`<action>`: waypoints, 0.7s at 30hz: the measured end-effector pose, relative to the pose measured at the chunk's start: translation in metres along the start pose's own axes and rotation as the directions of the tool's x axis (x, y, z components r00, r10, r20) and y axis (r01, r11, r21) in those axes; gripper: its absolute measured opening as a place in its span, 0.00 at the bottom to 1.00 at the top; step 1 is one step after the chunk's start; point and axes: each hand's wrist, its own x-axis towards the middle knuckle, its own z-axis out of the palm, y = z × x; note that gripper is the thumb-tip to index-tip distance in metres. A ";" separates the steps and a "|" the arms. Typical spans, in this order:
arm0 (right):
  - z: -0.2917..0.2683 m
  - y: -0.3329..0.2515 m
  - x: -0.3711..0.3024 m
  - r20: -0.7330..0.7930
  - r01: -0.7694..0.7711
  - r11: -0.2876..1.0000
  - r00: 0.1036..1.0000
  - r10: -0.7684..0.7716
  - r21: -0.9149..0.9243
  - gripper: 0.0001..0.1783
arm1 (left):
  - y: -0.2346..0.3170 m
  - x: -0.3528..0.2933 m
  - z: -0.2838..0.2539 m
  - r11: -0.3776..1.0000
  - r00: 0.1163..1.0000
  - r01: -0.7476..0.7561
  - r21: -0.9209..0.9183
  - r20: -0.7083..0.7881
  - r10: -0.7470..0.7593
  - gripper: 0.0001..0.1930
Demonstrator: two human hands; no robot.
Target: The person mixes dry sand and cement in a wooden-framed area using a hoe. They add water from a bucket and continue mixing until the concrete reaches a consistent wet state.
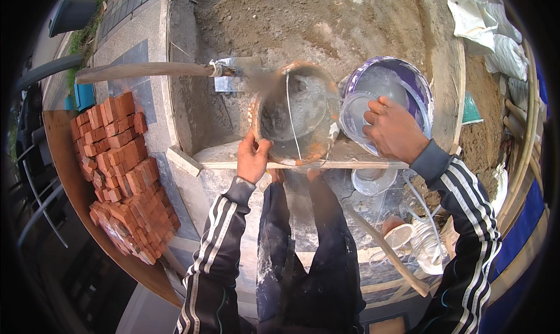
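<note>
In front of my legs stands an orange bucket (pixel 328 133) with wet grey mix in it and a thin wire handle across its mouth. My left hand (pixel 254 159) is closed on the near left part of its rim, thumb and fingers pinching the edge. To its right is a purple bucket (pixel 421 89) with a whitish, splashed rim and cloudy water. My right hand (pixel 394 130) is closed over the near side of that bucket, gripping a see-through plastic pail (pixel 353 117) at its mouth. Its fingertips are partly hidden.
A wooden-handled tool (pixel 149 70) lies across the left side of the soil-filled frame. Red bricks (pixel 128 176) are stacked at the left. A wooden board (pixel 227 153) edges the frame. Near my feet are a whitish tub (pixel 373 181) and a wooden stick (pixel 394 255). White sacks (pixel 501 57) lie far right.
</note>
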 end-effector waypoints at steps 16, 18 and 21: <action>0.068 -0.019 0.033 0.525 0.081 0.979 0.851 0.031 -0.188 0.11 | 0.009 -0.007 0.029 0.972 0.988 -0.134 0.193 -0.057 0.147 0.16; 0.059 -0.015 0.025 0.486 -0.023 0.982 0.866 0.114 -0.190 0.11 | 0.006 -0.009 0.027 0.982 0.988 -0.127 0.141 -0.072 0.138 0.15; 0.032 0.013 0.000 0.448 -0.127 0.971 0.869 0.207 -0.203 0.10 | 0.002 -0.010 0.016 0.998 0.990 -0.051 -0.041 -0.136 0.045 0.13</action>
